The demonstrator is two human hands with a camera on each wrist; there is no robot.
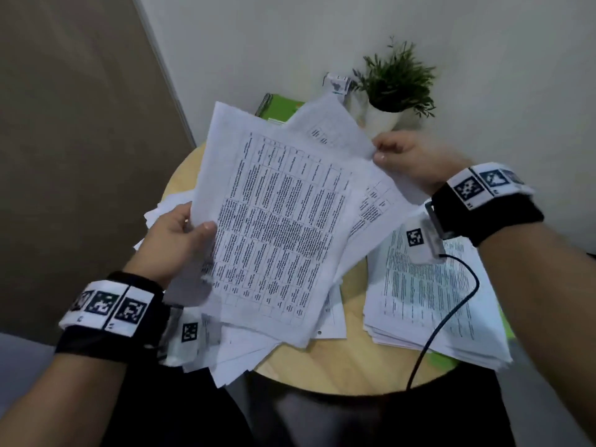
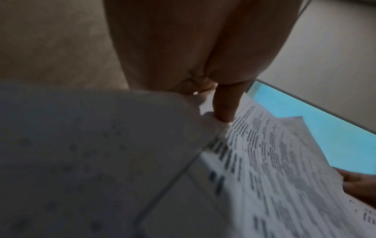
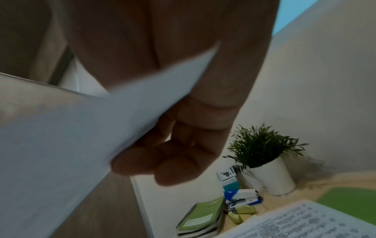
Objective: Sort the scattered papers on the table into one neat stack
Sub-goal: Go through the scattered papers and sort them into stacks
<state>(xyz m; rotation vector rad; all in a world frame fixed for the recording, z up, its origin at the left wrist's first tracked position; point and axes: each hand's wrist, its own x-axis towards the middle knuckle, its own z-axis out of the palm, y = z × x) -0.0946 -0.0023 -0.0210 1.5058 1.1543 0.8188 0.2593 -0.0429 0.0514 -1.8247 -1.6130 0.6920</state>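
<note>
A fanned bundle of printed sheets (image 1: 277, 221) is held up above the round wooden table (image 1: 322, 372). My left hand (image 1: 180, 233) grips its left edge, thumb on top, and the left wrist view shows that thumb (image 2: 223, 104) pressed on the sheets (image 2: 274, 169). At the bundle's far right corner my right hand (image 1: 403, 156) pinches the sheets. The right wrist view shows its curled fingers (image 3: 183, 153) under a blurred white sheet (image 3: 71, 136). A thick stack of papers (image 1: 432, 298) lies on the table at the right. More loose sheets (image 1: 238, 353) lie under the bundle at the left.
A potted green plant (image 1: 395, 88) in a white pot stands at the back by the wall. Green spiral notebooks (image 1: 280, 108) and small boxes (image 3: 242, 194) lie beside it. A black cable (image 1: 451, 317) runs across the right stack. A green folder (image 1: 442, 359) shows beneath that stack.
</note>
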